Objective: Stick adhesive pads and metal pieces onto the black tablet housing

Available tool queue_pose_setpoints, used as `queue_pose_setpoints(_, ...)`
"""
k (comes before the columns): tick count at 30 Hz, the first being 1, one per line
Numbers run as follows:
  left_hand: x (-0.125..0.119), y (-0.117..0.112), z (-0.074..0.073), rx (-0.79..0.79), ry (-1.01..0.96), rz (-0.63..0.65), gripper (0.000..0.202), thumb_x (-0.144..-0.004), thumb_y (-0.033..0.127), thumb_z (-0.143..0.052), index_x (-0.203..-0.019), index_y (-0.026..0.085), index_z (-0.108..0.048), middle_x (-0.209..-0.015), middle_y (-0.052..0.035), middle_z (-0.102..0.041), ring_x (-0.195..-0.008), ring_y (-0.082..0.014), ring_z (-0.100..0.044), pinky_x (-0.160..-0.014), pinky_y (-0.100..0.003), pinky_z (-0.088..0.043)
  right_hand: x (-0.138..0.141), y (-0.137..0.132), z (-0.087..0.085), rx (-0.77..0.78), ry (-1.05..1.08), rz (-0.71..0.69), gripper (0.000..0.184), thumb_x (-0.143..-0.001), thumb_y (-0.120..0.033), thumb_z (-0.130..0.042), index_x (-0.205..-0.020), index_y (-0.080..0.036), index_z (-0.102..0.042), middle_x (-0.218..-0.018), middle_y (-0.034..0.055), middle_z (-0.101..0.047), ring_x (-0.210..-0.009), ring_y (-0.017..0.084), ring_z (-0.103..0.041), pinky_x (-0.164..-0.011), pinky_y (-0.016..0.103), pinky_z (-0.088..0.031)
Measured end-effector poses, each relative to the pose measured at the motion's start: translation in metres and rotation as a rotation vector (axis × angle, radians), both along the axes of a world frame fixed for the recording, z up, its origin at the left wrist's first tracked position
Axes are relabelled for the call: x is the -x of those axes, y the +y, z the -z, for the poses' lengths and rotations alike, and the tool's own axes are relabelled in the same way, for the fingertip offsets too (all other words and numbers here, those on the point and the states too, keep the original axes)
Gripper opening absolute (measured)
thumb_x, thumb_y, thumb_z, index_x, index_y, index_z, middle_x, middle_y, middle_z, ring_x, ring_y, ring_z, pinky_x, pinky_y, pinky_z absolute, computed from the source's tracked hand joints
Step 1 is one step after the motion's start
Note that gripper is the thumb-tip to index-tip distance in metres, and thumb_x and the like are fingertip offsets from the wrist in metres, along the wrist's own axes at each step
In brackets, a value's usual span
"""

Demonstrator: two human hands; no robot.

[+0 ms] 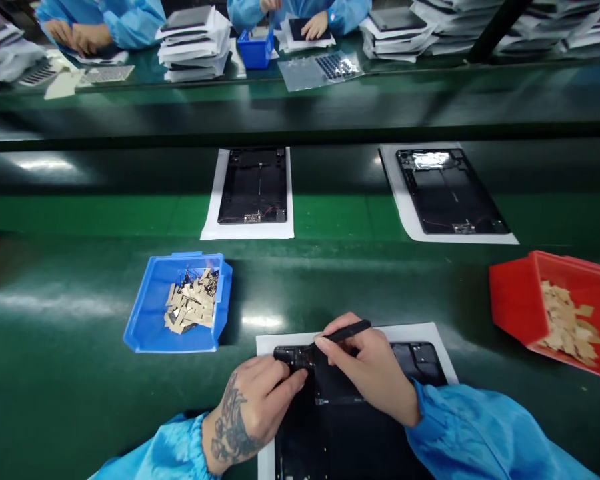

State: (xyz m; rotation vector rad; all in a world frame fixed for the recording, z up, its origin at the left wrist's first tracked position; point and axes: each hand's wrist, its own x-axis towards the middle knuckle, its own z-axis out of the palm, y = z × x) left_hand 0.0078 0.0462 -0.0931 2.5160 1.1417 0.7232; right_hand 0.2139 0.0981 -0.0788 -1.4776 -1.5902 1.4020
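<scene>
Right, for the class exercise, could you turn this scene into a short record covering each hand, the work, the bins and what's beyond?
Left hand: at the far left corner of the near tablet
Right hand: holds a slim black tool, its tip near that corner
Near tablet: lies on white paper
Near blue bin: holds beige strips
Red bin: holds beige scraps
Beyond: two open tablets on white sheets
Far bench: co-workers' hands

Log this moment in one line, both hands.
left hand: at tablet, upper-left corner; right hand: holds black tool, tip at same corner; tablet: on white paper
</scene>
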Motion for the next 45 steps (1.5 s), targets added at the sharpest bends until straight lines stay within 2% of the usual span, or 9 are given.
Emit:
queue_pose_setpoints(13, 0.0012, -0.0011, -0.0037, 0.010, -0.059, -0.040, 0.026, -0.088, 0.006, -0.049, -0.112, 0.010, -0.060, -0.074, -0.0058, -0.060, -0.063, -0.0143, -0.053, -0.056, -0.027, -0.046, 0.0011, -0.0008, -0.0012, -0.023, -0.008, 0.026, 0.013, -0.084, -0.032, -0.061, -0.078, -0.021, -0.057, -0.058, -0.0027, -0.058, -0.052, 0.014, -0.058, -0.049, 0.024, -0.044)
queue_pose_setpoints(31, -0.0001, 0.0005, -0.0074, 0.021, -0.086, 0.003, 0.024, -0.087, 0.004, -0.050, -0.108, 0.007, -0.060, -0.073, -0.0067, -0.060, -0.063, -0.0155, -0.053, -0.055, -0.028, -0.045, 0.0027, -0.0007, 0.0006, -0.008, -0.010, 0.034, 0.014, -0.084, -0.032, -0.062, -0.077, -0.021, -0.057, -0.059, -0.0026, -0.058, -0.052, 0.014, -0.058, -0.049, 0.024, -0.044)
queue_pose_setpoints(45, 0.0003, -0.0005, -0.0044, 0.053, -0.069, -0.012, 0.025, -0.087, 0.005, -0.051, -0.111, 0.008, -0.059, -0.074, -0.0070, -0.060, -0.065, -0.0163, -0.053, -0.056, -0.029, -0.044, 0.0044, 0.0018, -0.0012, -0.019, -0.031, 0.028, 0.013, -0.083, -0.032, -0.061, -0.078, -0.021, -0.058, -0.058, -0.0027, -0.058, -0.052, 0.014, -0.058, -0.049, 0.024, -0.045)
